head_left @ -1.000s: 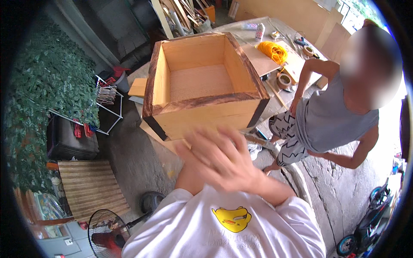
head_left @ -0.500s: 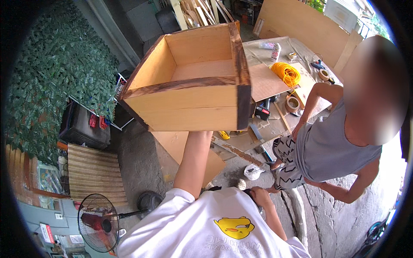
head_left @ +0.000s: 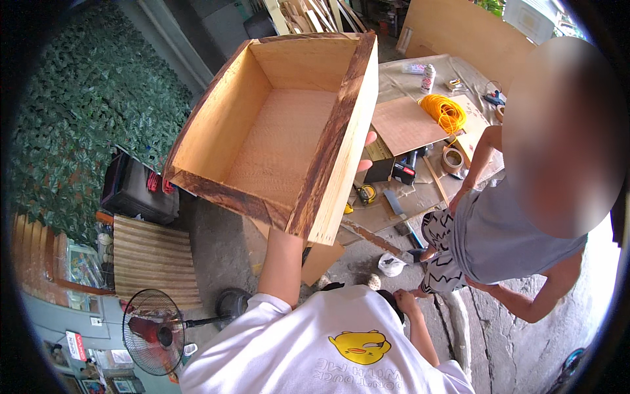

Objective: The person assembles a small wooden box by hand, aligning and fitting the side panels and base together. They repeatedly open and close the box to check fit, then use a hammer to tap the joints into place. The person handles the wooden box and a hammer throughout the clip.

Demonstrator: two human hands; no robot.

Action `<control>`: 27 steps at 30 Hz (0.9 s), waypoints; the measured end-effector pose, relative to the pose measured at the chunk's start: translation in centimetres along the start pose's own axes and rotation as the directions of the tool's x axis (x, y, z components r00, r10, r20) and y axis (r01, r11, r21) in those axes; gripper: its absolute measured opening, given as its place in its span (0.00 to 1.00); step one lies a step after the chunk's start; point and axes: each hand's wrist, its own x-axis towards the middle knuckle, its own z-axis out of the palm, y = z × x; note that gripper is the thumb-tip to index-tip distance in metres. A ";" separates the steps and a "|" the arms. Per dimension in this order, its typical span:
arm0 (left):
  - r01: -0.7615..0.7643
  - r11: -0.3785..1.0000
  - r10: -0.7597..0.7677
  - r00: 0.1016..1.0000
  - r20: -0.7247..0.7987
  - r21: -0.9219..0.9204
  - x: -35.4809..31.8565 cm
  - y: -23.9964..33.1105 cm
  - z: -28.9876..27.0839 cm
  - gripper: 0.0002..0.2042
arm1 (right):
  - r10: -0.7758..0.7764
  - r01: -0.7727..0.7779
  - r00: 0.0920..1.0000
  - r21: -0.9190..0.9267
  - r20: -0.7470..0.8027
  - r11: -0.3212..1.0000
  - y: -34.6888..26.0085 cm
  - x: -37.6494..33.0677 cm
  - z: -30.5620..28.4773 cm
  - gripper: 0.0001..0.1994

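An open-topped wooden box [head_left: 282, 141], pale inside with dark-stained rim edges, is held up in front of me and tilted. My left hand [head_left: 369, 152] carries it from below. Only a few fingertips show past the box's right side, and the palm is hidden underneath. Down by my waist, my right hand [head_left: 407, 301] is closed next to a dark piece at the hem of my white shirt. What it holds, if anything, is too small to make out.
A person [head_left: 525, 203] in a grey sleeveless top stands at the right beside a covered worktable [head_left: 472, 69]. On it are a coil of orange cord [head_left: 443, 113], a tape roll [head_left: 453, 159], a spray can [head_left: 428, 79] and a tape measure [head_left: 366, 194]. A fan [head_left: 154, 331] stands lower left.
The box has tipped so that more of its inside and bottom shows, and its near corner has come lower. Fingertips of my left hand now show at its right side. My right hand stays by my waist.
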 end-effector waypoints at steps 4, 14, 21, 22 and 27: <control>-0.030 0.999 0.031 0.999 -0.030 0.029 -1.1 -0.4 0.8 0.48 | -0.007 0.007 1.000 0.019 0.006 1.000 -0.5 0.4 0.1 0.19; -0.163 0.984 0.168 0.983 -0.075 0.068 -1.5 -1.4 1.4 0.45 | 0.044 -0.040 0.997 0.057 -0.067 0.998 2.3 1.8 2.8 0.19; -0.176 0.981 0.180 0.983 -0.045 0.077 -1.9 -1.1 1.7 0.42 | 0.065 -0.062 0.997 0.072 -0.046 0.995 7.7 2.0 6.2 0.21; -0.158 0.979 0.166 0.985 -0.048 0.130 -2.3 -0.7 1.4 0.42 | 0.066 -0.062 0.997 0.082 -0.049 0.995 8.0 1.9 6.5 0.21; -0.117 0.941 0.144 0.987 -0.065 0.316 -3.8 1.1 -1.3 0.42 | 0.021 -0.021 1.000 0.011 0.001 1.000 9.0 2.5 7.0 0.20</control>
